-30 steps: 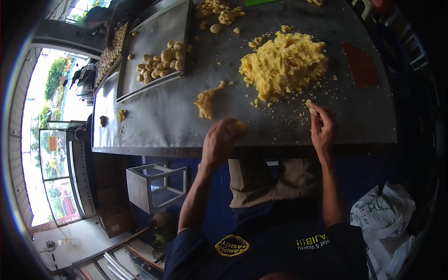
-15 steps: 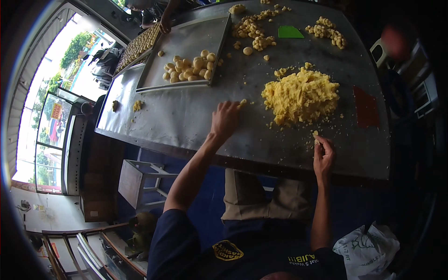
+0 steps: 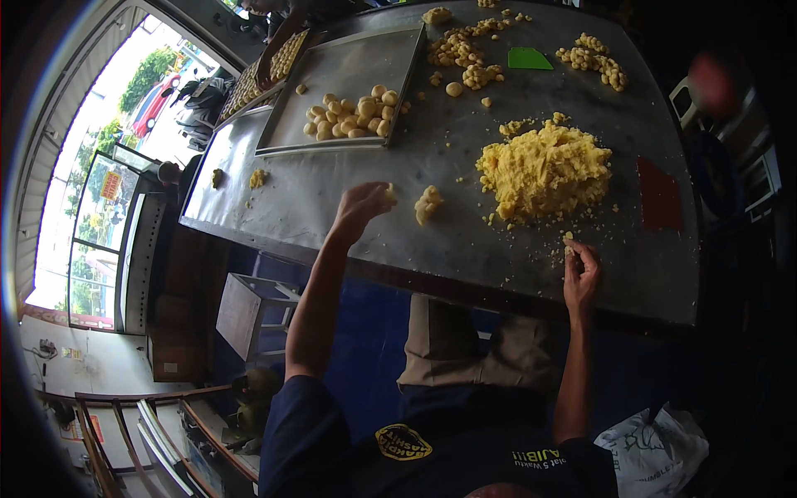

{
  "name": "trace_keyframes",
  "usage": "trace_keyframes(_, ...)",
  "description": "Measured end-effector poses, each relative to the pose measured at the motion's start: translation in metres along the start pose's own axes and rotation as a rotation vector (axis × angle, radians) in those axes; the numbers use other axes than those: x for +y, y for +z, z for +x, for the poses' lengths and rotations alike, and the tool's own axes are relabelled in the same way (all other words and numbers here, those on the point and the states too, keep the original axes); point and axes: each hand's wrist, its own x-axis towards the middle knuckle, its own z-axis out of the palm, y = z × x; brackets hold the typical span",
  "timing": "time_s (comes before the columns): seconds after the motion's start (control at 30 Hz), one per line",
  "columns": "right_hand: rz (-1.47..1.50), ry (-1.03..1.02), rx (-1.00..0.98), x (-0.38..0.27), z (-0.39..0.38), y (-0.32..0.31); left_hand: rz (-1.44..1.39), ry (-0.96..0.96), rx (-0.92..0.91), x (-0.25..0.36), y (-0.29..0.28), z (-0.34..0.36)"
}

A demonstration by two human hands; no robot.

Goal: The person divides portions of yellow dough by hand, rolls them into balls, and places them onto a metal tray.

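Note:
My left hand (image 3: 360, 206) is closed on a pale piece of dough (image 3: 388, 196) above the metal table, left of a loose yellow dough lump (image 3: 428, 206). My right hand (image 3: 582, 270) pinches a small crumbly dough piece (image 3: 569, 239) near the table's front edge, just below a large crumbly yellow dough heap (image 3: 544, 170) ringed by crumbs. A metal tray (image 3: 328, 66) with several pale dough balls (image 3: 353, 116) stands behind my left hand.
On the metal table (image 3: 647, 282) lie small dough clusters (image 3: 466, 50), a green scraper (image 3: 529, 58) and a red sheet (image 3: 660, 197). A co-worker's arm (image 3: 278, 50) reaches over a filled tray (image 3: 249, 83). A white stool (image 3: 249, 319) stands below.
My left hand has risen, then moved left off the dough lump, uncovering it, with a piece in its fingers. My right hand still pinches its piece. The view has shifted.

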Motion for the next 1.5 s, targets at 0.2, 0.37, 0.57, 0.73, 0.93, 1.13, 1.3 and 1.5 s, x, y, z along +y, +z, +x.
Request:
trace_keyframes(0.2,-0.072,-0.023,-0.020,-0.005,0.001,-0.005,-0.094,0.082,0.033,-0.003,0.021,-0.012)
trace_keyframes(0.37,-0.073,-0.047,-0.028,0.000,0.001,-0.004,0.122,0.021,0.068,-0.003,0.027,-0.005)
trace_keyframes(0.57,-0.051,-0.030,-0.020,-0.003,0.001,-0.003,0.590,0.113,0.132,0.002,0.038,0.013)
trace_keyframes(0.73,-0.009,-0.056,0.000,-0.005,0.000,0.000,0.511,0.182,0.056,-0.005,0.049,0.016)
trace_keyframes(0.93,-0.013,-0.056,-0.002,-0.001,0.001,-0.004,0.517,0.146,0.192,-0.019,0.060,0.027)
trace_keyframes(1.13,-0.169,-0.154,0.014,-0.006,0.014,0.000,0.433,0.311,0.203,-0.044,0.059,0.026)
trace_keyframes(1.3,-0.412,-0.454,0.199,-0.050,0.088,-0.017,0.846,0.324,0.113,-0.020,0.074,-0.003)
trace_keyframes(1.5,-0.422,-0.502,-0.121,-0.046,0.161,-0.018,0.931,0.484,0.145,-0.026,0.078,-0.029)
